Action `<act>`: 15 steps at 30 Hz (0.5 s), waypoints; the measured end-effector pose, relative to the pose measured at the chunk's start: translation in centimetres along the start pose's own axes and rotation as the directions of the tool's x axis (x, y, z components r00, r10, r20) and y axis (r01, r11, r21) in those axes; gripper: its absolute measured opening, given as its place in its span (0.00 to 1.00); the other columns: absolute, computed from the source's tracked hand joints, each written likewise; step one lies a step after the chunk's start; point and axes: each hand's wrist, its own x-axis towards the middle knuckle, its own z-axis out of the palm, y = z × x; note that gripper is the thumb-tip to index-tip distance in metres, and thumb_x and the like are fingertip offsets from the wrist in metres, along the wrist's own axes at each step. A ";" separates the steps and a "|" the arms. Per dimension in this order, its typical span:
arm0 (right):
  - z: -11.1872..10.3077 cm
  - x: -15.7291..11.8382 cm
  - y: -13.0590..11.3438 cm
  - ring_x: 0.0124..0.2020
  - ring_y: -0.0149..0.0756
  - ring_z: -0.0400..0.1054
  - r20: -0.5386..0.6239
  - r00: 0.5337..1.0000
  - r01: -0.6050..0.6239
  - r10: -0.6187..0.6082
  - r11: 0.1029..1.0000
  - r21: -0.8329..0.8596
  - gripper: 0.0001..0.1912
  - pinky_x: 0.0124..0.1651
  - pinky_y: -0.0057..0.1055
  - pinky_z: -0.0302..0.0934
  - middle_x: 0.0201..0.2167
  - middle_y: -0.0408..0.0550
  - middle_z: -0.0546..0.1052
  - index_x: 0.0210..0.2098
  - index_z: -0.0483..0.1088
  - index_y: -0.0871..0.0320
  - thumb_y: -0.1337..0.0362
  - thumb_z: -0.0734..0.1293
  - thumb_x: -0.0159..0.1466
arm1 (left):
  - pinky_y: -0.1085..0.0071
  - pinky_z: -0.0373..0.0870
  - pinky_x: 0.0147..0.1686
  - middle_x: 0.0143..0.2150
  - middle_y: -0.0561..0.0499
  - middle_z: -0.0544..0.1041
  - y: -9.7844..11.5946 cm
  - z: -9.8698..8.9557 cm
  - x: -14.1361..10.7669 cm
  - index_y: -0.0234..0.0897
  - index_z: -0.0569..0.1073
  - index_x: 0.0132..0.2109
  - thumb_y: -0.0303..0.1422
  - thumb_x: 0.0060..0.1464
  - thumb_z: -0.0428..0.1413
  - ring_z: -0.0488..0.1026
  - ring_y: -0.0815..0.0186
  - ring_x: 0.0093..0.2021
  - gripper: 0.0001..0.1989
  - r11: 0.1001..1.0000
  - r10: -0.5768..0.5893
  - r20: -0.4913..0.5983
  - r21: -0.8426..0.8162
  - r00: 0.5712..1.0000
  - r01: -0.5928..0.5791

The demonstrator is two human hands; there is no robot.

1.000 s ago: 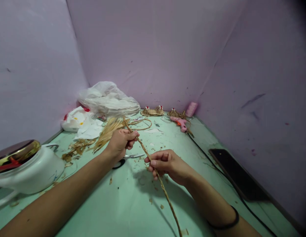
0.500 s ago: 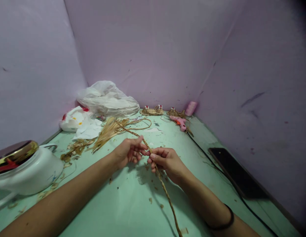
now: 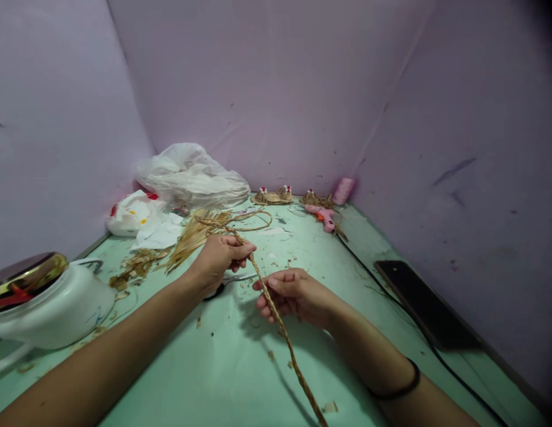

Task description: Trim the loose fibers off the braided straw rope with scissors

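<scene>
A thin braided cord of tan plant fibre (image 3: 278,320) runs from the back of the table toward me, down to the bottom edge. My left hand (image 3: 225,258) is closed, pinching it between thumb and fingers. Lower along the braid, my right hand (image 3: 298,293) is loosely curled with its fingers apart. The cord passes across those fingertips, and the thumb is not pressed on it. Beside my left hand lie scissors (image 3: 240,277), partly hidden behind it. The cord's far part loops near a bundle of dry flat strips (image 3: 187,243).
At the back are a white plastic bag (image 3: 196,178), small woven slippers (image 3: 272,198), a pink glue gun (image 3: 321,217) and a pink thread spool (image 3: 343,191). A phone (image 3: 427,305) and black cable lie right. A white pot-like container (image 3: 71,308) stands left. Fibre scraps dot the tabletop.
My left hand has shut on the cord and sits slightly higher and left. My right hand has loosened its pinch. The scissors now show beside my left hand.
</scene>
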 end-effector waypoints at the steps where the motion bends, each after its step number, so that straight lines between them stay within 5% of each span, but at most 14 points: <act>1: 0.0 0.0 0.0 0.23 0.32 0.71 0.005 1.000 0.014 -0.014 1.000 0.000 0.10 0.28 0.29 0.66 0.24 0.52 0.76 0.34 0.71 0.67 0.65 0.64 0.57 | 0.81 0.51 0.14 0.15 0.54 0.67 0.1 -0.1 0.0 0.29 0.71 0.23 0.32 0.37 0.60 0.59 0.77 0.15 0.09 1.000 0.003 0.009 -0.002 1.000 -0.003; 10: 1.1 -0.2 0.4 0.14 0.27 0.65 -0.089 0.951 0.282 -0.298 0.947 -0.152 0.14 0.20 0.25 0.61 0.15 0.41 0.72 0.21 0.65 0.62 0.62 0.74 0.43 | 0.79 0.53 0.11 0.12 0.53 0.66 -1.2 0.9 0.2 0.29 0.69 0.20 0.28 0.37 0.59 0.60 0.74 0.12 0.07 0.993 -0.096 0.008 -0.067 0.995 0.096; 15: 1.4 0.1 0.3 0.14 0.27 0.65 -0.217 0.929 0.272 -0.300 0.951 -0.147 0.15 0.18 0.24 0.58 0.15 0.41 0.72 0.21 0.65 0.62 0.60 0.74 0.43 | 0.80 0.54 0.11 0.17 0.52 0.70 -1.3 0.5 0.3 0.29 0.71 0.27 0.35 0.40 0.59 0.60 0.76 0.13 0.11 0.985 -0.116 0.061 -0.124 0.991 0.122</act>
